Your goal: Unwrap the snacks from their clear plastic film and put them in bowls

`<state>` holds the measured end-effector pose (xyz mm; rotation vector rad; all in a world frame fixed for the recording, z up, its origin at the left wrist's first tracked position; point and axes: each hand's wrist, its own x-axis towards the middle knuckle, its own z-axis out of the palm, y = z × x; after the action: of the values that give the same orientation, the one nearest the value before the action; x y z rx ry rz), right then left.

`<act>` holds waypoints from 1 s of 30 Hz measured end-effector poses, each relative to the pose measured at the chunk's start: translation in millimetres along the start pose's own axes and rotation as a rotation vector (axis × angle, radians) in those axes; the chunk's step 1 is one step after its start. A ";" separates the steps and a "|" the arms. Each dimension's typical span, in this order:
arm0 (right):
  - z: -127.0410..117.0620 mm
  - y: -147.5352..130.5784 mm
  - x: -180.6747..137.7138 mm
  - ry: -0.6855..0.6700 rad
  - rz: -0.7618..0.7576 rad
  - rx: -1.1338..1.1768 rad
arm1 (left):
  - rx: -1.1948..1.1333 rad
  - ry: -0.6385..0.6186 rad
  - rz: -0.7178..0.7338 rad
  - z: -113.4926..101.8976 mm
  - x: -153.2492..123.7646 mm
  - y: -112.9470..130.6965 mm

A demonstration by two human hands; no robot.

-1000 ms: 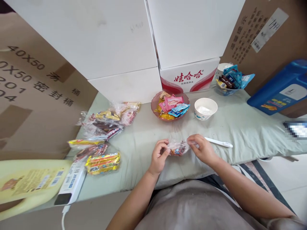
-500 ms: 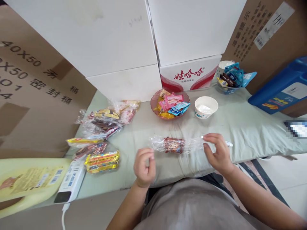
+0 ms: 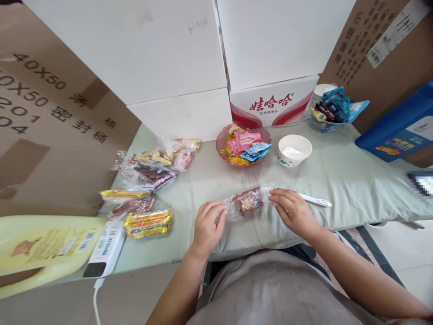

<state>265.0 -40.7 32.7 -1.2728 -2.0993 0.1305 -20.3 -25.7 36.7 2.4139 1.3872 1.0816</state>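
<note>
The fingertips (image 3: 220, 211) of the left hand (image 3: 205, 224) are pinched together on the left tail of a clear plastic packet (image 3: 246, 201) with a red-brown snack inside. The right hand (image 3: 292, 210) has its fingers closed on the right tail. The packet lies between them on the pale green cloth-covered table (image 3: 338, 180), near its front edge. Judging by this grip, the wrapper is being worked at both ends, and opening it would call for firm, opposed pulls. Around it are one white plastic stick (image 3: 316, 201), one pink glass dish (image 3: 219, 145) of sweets and two paper bowls: a near white bowl (image 3: 287, 161) and a far white bowl (image 3: 320, 89) with blue wrappers.
</note>
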 end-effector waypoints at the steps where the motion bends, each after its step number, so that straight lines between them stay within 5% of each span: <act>1: -3.2 -2.0 1.4 0.029 -0.013 0.015 | -0.016 -0.041 0.008 0.1 1.8 2.1; 6: -12.7 -5.1 4.5 0.114 -0.045 0.076 | -0.106 -0.226 -0.008 14.6 9.2 7.4; 13: -22.7 -22.3 7.7 0.143 -0.177 0.193 | -0.319 -0.110 -0.497 16.2 44.6 -9.8; 16: -11.1 -26.4 19.1 -0.032 -0.268 0.239 | -0.052 0.115 -0.510 10.4 66.2 -15.9; 19: 4.1 -18.9 32.3 -0.131 -0.175 0.159 | 0.107 0.356 -0.299 7.6 70.7 -4.1; 22: 11.6 -7.4 41.7 -0.219 -0.023 0.016 | -0.039 0.059 -0.136 19.3 59.6 14.0; 25: 6.7 -1.6 43.4 -0.378 0.155 -0.078 | -0.095 -0.266 -0.196 40.9 45.5 18.3; 30: -14.8 -5.6 29.7 -0.731 0.321 -0.277 | -0.087 -0.352 -0.256 56.8 29.5 12.7</act>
<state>260.6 -23.0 60.9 -1.9440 -2.5480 0.5289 34.7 2.7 16.3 2.1569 1.4393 0.6080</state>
